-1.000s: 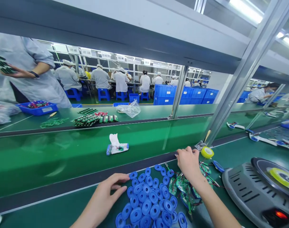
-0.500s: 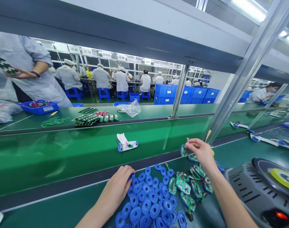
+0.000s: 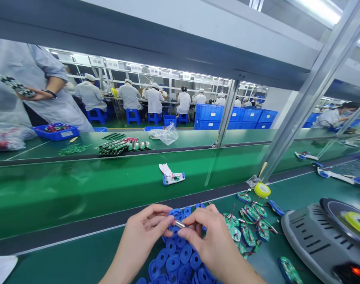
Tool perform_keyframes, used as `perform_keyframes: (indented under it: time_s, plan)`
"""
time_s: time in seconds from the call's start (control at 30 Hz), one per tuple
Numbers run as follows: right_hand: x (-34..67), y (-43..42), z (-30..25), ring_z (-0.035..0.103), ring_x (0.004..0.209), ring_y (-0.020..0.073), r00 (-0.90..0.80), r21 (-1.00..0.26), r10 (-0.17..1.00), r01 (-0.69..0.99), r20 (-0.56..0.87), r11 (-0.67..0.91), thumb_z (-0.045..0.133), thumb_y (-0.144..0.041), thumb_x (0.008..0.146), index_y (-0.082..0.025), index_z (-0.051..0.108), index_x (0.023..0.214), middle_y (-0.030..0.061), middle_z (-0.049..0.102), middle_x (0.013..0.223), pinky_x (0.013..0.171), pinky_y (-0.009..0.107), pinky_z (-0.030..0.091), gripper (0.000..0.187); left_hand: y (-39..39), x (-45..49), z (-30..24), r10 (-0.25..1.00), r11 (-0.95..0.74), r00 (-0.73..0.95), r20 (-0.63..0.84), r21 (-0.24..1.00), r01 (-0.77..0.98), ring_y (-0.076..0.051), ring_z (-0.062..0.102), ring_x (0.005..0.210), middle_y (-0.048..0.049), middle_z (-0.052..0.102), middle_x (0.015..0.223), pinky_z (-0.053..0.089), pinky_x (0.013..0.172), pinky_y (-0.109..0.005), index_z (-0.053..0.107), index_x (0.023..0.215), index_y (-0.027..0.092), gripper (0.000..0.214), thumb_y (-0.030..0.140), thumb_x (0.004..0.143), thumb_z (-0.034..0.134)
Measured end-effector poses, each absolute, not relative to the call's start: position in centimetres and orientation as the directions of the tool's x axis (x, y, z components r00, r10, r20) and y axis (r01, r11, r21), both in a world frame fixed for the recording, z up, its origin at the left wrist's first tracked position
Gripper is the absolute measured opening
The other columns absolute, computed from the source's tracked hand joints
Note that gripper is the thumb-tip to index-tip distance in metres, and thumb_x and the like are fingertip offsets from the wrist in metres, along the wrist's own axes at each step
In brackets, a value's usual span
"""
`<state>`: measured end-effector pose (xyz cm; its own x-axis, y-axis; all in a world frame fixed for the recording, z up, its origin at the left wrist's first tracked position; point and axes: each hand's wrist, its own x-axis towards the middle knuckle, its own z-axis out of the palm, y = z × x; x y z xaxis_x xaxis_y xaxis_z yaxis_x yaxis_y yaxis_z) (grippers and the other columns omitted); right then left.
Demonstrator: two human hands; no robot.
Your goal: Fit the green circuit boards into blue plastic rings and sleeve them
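My left hand is closed, pinching a blue oval ring above a pile of similar blue rings. Facing it, my right hand grips a small silver metal cylinder between thumb and fingers. The cylinder's left end meets the left fingertips at the ring; whether it sits in the hole is hidden. Anything attached behind the right fingers is hidden too. Right of the pile lie several green circuit boards with wires and metal cylinders.
A white part with a small board rests on the green belt. Yellow tape lies by the metal post. A grey machine stands at right. Across the belt, a person holds stacked boards.
My right hand has come left from the circuit boards, carrying the metal cylinder to my left hand over the ring pile. The white part on the belt has shifted right.
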<state>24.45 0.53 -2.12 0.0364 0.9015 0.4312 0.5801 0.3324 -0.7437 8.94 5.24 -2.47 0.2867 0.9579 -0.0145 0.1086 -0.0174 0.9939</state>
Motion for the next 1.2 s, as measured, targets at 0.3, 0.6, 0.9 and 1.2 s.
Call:
perform_keyframes:
  time_s: [0.3,0.6,0.9,1.2]
  plan:
    - [23.7,0.0,-3.4,0.042,0.053,0.0126,0.061,-0.555,0.745,0.708,0.665,0.437,0.051,-0.019,0.083,-0.019,0.059,0.071,-0.0035,0.053,0.056,0.059,0.028,0.024,0.014,2.8,9.3,-1.3,0.946,-0.301,0.189,0.264,0.931,0.208,-0.014,0.065,0.062,0.0021,0.069,0.078,0.057,0.06,-0.021,0.069,0.079,0.025,0.011,0.026,0.068,0.067]
    - [23.8,-0.1,-3.2,0.044,0.056,0.0152,-0.172,-0.18,0.564,0.839,0.807,0.513,0.042,-0.009,0.086,-0.012,0.058,0.084,0.0031,0.056,0.06,0.061,0.033,0.033,0.016,2.5,9.2,-2.0,0.867,-0.496,0.239,0.438,0.809,0.315,-0.013,0.062,0.061,0.0017,0.065,0.074,0.057,0.057,-0.02,0.066,0.079,0.024,0.009,0.018,0.072,0.063]
    - [23.9,0.4,-4.2,0.045,0.056,0.0151,-0.236,-0.184,0.522,0.755,0.82,0.63,0.039,-0.007,0.085,-0.013,0.054,0.087,0.0039,0.056,0.062,0.057,0.033,0.04,0.016,2.2,9.1,-3.4,0.642,-0.742,0.304,0.704,0.47,0.479,-0.009,0.059,0.054,0.0014,0.061,0.067,0.05,0.052,-0.017,0.056,0.085,0.02,0.02,0.004,0.073,0.054]
    - [22.7,0.0,-3.0,0.049,0.054,0.0137,-0.08,-0.415,0.649,0.708,0.756,0.571,0.039,-0.019,0.091,-0.017,0.053,0.083,0.0001,0.059,0.062,0.053,0.025,0.037,0.016,1.5,8.3,-1.1,0.64,-0.717,0.221,0.736,0.469,0.515,-0.011,0.062,0.06,0.0031,0.063,0.071,0.052,0.057,-0.018,0.057,0.088,0.022,0.02,0.009,0.073,0.058]
